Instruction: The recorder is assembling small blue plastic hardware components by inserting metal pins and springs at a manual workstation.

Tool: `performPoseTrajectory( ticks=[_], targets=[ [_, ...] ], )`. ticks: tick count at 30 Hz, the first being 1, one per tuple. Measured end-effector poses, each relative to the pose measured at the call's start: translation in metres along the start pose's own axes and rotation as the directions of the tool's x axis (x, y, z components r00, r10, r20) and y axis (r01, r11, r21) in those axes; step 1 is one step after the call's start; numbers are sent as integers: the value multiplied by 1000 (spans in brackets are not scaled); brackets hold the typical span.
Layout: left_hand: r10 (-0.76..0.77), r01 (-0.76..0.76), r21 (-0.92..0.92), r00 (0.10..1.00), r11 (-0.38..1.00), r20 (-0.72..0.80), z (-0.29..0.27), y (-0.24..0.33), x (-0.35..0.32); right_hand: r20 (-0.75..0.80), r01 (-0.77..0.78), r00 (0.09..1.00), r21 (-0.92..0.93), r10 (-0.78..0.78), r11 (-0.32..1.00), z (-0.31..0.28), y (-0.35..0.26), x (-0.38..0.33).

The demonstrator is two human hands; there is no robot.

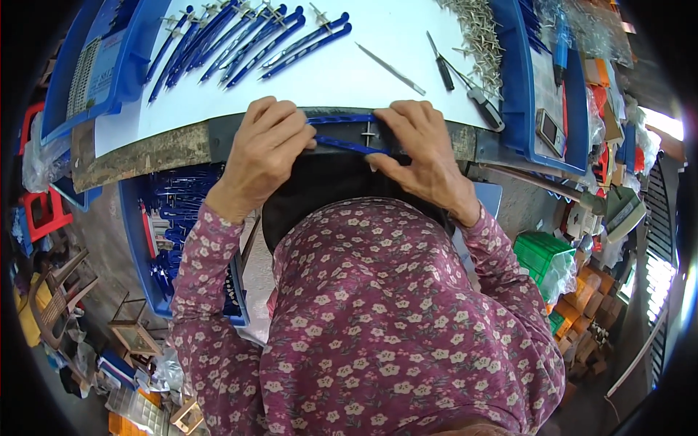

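My left hand (267, 154) and my right hand (424, 151) hold a slim blue two-legged piece (342, 144) between them at the table's front edge. Its two legs spread apart toward the right, and a small metal cross-shaped pin (368, 134) bridges them near my right fingers. The left fingers are curled round the narrower end. On the other side, my right thumb and forefinger grip the ends of both legs. Similar blue two-legged pieces (280, 40) with metal pins lie in a row on the white tabletop (378, 33).
Tweezers (390, 69) and screwdrivers (485, 109) lie beyond my right hand. A heap of metal pins (476, 43) borders the blue tray (518, 94) at right. Another blue tray (125, 80) stands left. Below, a blue crate (134, 218) holds several blue parts.
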State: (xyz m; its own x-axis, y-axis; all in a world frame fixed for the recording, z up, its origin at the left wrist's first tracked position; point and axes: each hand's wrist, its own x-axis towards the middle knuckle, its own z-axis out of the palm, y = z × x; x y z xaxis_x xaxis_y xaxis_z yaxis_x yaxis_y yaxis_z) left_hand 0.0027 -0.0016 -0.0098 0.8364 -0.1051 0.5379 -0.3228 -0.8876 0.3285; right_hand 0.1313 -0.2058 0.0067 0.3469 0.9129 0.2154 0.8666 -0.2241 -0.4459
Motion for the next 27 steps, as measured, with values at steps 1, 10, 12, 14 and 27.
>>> performPoseTrajectory(
  ticks=[1, 10, 12, 14, 27],
  targets=[
    [-5, 5, 27, 1000, 1000, -3, -3, 0, -2, -3, 4, 1000, -9, -4, 1000, 3, -2, 3],
    [-383, 383, 209, 923, 900, -37, -80, -19, -72, -118, 334, 934, -37, -336, 942, 73, -57, 87],
    [-337, 336, 218, 941, 916, -33, -72, -11, -63, -84, 288, 953, -25, -289, 957, 60, -45, 76],
    [-288, 291, 151, 957, 945, -42, -53, -1, -43, -12, 218, 976, 34, -218, 975, 28, -31, 55],
    [-303, 303, 13, 953, 953, 9, -42, -19, -29, -77, 169, 983, 62, -164, 984, 34, -20, 48]
  ],
)
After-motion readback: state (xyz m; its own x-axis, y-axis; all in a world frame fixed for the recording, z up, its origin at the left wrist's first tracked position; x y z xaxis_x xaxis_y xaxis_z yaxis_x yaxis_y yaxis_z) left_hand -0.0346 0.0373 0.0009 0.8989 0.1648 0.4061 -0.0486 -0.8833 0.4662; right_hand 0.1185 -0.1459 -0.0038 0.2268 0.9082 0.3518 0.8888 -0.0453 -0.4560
